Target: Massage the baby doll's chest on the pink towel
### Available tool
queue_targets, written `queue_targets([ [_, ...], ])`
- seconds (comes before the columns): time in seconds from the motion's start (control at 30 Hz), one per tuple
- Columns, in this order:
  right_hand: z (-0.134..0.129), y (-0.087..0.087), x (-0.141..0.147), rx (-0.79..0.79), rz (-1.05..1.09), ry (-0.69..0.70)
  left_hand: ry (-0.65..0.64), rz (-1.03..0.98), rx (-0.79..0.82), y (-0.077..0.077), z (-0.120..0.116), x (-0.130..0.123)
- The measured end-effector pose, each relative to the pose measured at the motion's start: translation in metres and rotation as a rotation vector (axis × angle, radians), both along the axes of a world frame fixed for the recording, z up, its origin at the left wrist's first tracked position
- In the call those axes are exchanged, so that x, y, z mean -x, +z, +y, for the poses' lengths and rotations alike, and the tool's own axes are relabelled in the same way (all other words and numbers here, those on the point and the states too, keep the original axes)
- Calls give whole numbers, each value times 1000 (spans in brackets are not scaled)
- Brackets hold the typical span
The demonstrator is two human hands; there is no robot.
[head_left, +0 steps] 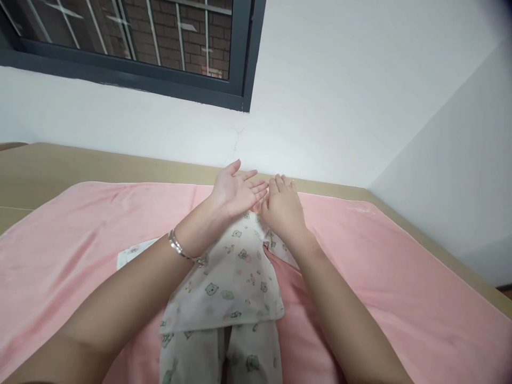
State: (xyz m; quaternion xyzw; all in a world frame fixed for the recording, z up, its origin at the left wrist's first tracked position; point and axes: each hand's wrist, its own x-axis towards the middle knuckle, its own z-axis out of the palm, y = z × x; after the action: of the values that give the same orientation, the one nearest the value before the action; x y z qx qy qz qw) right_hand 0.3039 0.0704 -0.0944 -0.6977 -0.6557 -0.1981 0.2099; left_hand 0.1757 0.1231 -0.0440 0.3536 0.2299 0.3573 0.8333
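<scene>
A small white long-sleeved top [240, 277] printed with little green and brown animal faces lies spread flat, its hem over matching printed trousers [256, 346]. Above its neck end is my left hand [240, 193], palm up with the fingers spread and nothing in it. My right hand [283, 205] is beside it, back upward and fingers stretched out, close to the left fingertips. Whether the hands touch each other or the cloth, I cannot tell. My left forearm crosses over one sleeve [134, 250] and hides part of it. A silver bracelet [176, 242] circles my left wrist.
A pink cloth [380, 272] with some creases lies beneath the clothes on a light wooden surface [80, 160]. Behind it rises a white wall [320, 96], with a dark-framed barred window [240, 53] at the upper left. Another wall [472, 160] borders the right side.
</scene>
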Motion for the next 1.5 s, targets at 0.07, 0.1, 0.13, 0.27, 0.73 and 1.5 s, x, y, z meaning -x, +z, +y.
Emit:
queue_targets([
  [0.07,2,-4,0,-35,-35,-22,17,46,-17,0,-10,16],
  [0.1,3,-6,1,-51,-44,-35,20,68,-20,2,-16,25],
  [0.13,3,-6,1,-65,-48,-47,20,94,-18,3,-22,34],
  [0.27,5,-6,7,-90,-24,-88,9,177,22,15,-44,67],
  [0.73,2,-5,15,-118,95,-190,25,142,-198,45,-76,122],
  [1.5,-64,38,69,-124,387,334,29,239,-150,34,-117,119],
])
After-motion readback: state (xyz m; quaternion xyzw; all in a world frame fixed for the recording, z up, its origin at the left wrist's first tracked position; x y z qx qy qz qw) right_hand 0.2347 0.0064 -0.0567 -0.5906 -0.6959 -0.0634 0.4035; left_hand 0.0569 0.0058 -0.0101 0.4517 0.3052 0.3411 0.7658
